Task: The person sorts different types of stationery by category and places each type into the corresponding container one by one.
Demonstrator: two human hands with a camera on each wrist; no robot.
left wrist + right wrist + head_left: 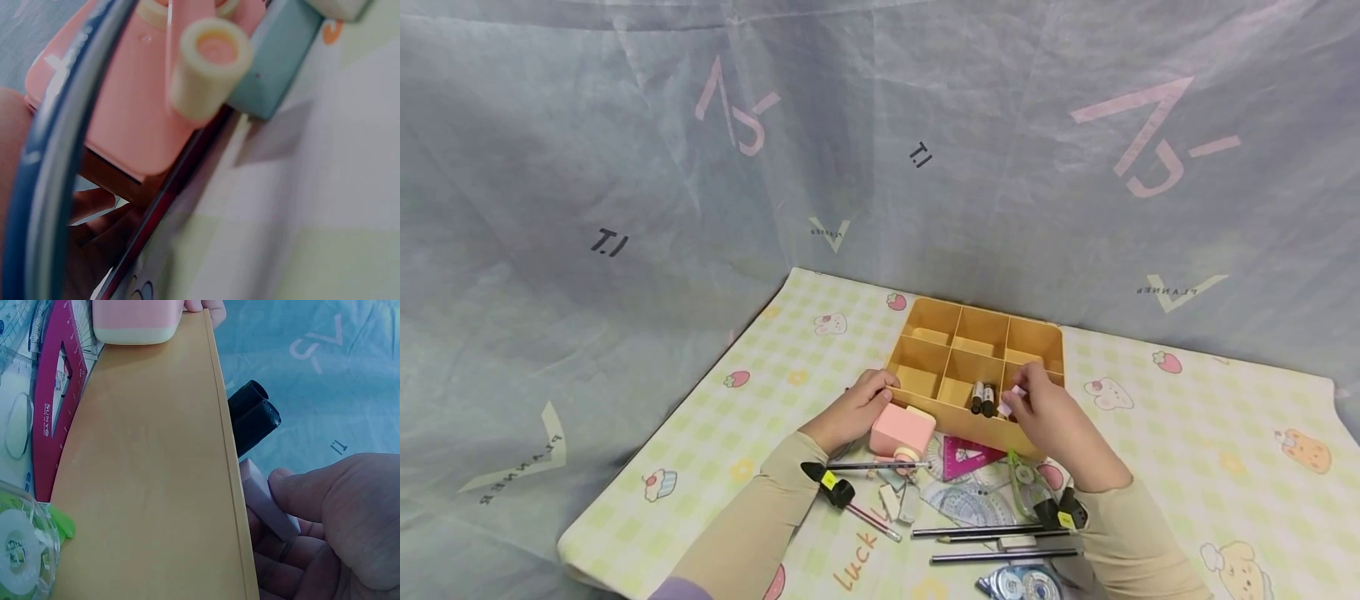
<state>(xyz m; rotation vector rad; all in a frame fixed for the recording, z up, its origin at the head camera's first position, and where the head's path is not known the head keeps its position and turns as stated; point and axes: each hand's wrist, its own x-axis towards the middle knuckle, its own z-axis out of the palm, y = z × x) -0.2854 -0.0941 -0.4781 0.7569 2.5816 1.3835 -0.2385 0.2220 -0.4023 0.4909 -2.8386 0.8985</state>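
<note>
Right wrist: the right hand (344, 522) pinches an eraser (267, 503), thumb against fingers, at the front rim of the box (150, 469); the left hand (855, 408) grips its corner, best kept steady.

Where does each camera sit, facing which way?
Head: head-worn, facing forward and down at the yellow organizer; left hand, right hand, sleeves show.
Left wrist: worn there, facing the pink object; left hand partly shows.
Right wrist: worn there, facing the organizer and pale block; both hands show.
Head and right wrist share the magenta triangle.
</note>
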